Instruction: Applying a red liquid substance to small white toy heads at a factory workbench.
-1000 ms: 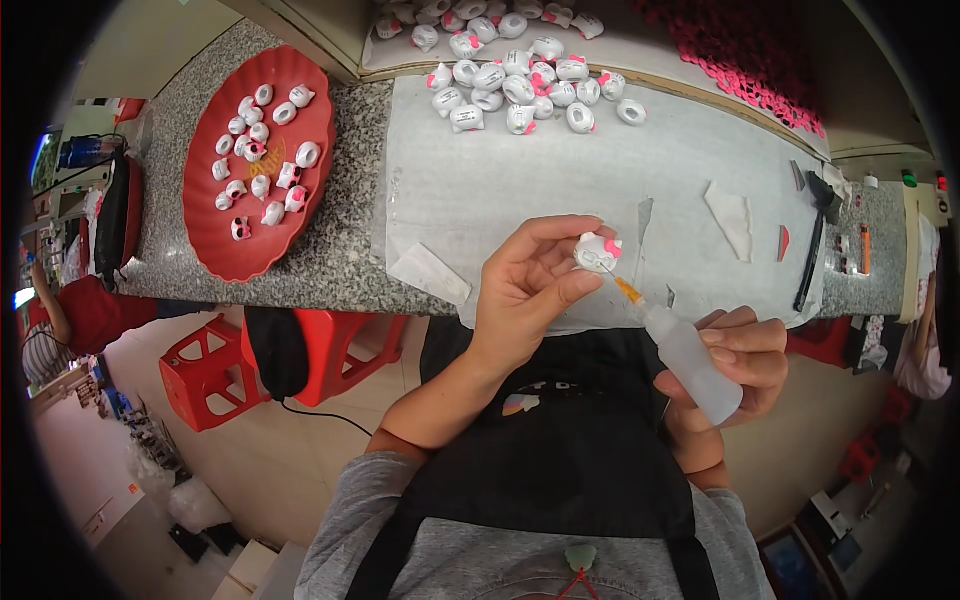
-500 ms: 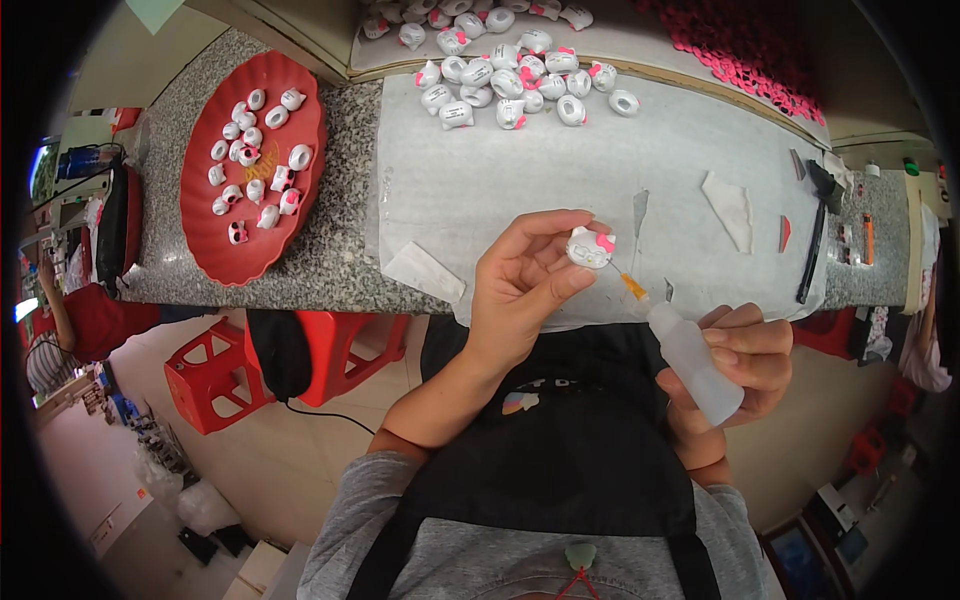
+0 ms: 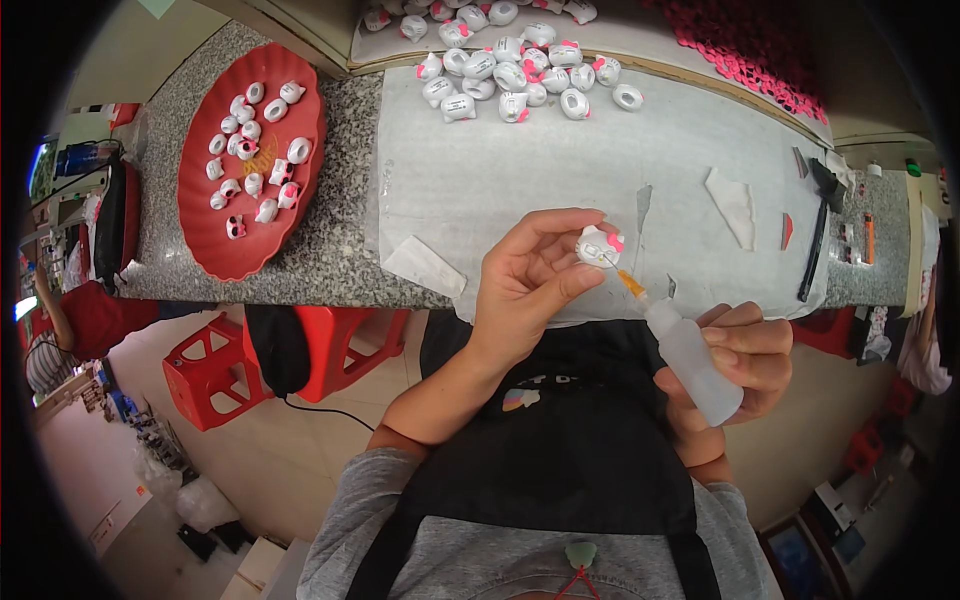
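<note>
Over white paper (image 3: 480,180), left fingers (image 3: 566,287) pinch a white, pink-bowed cat head (image 3: 592,244); right fingers (image 3: 755,338) clasp a translucent bottle (image 3: 693,362).

Diffuse, moderately bright indoor light falls fairly evenly across the white sheet (image 3: 500,170); the black apron (image 3: 560,470) shows little detail. A bright patch (image 3: 27,308) glares at far left. Fisheye distortion bows the counter (image 3: 345,200), vignetting blackens the corners, and the periphery appears soft.
</note>
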{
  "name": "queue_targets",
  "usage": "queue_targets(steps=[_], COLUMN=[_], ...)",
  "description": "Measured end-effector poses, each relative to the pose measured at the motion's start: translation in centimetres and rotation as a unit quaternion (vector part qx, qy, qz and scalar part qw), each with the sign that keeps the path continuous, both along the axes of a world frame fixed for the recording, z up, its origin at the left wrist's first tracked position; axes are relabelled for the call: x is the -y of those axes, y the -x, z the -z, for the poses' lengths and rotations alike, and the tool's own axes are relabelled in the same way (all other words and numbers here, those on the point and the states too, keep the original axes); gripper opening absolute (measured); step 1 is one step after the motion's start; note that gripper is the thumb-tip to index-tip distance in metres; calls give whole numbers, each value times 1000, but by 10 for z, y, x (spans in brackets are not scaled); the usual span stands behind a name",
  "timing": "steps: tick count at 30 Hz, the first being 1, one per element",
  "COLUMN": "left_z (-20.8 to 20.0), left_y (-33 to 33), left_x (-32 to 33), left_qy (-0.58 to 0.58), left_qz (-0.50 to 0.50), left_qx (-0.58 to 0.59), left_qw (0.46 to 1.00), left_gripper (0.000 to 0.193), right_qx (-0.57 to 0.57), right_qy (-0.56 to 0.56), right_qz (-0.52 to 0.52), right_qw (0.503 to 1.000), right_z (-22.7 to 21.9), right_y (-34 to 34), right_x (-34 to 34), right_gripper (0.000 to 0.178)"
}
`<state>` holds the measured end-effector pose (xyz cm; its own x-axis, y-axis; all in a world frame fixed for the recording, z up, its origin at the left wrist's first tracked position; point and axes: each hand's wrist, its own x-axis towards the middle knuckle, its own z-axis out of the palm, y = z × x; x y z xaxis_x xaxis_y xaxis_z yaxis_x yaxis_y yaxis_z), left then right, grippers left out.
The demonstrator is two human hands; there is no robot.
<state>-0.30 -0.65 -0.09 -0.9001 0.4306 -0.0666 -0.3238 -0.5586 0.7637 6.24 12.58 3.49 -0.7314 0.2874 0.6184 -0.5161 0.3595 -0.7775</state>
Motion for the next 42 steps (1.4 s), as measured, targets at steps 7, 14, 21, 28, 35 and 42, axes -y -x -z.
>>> queue_targets(steps=[7, 14, 21, 28, 35, 42], left_z=[7, 7, 10, 7, 2, -2], left_y=[-1, -1, 2, 7, 23, 16], left_x=[1, 1, 1, 6, 30, 29], left_qy=[43, 97, 109, 99, 66, 65], left_qz=[-16, -24, -37, -51, -147, -130], left_qx=[-85, -166, -181, -185, -103, -87], left_qw=[995, 981, 977, 976, 982, 985], left_gripper=[34, 31, 31, 33, 35, 35], right_qx=[19, 21, 45, 75, 248, 269], right_qy=[-23, 18, -28, -8, 110, -270], right_qz=[-29, -67, -40, -16, -66, 150], right_qw=[999, 997, 998, 997, 960, 912], right_z=[-3, -4, -5, -6, -3, 17], right_y=[1, -1, 0, 6, 59, 186], right_x=[-4, -5, -7, -11, -50, -84], right_gripper=[38, 47, 38, 37, 26, 25])
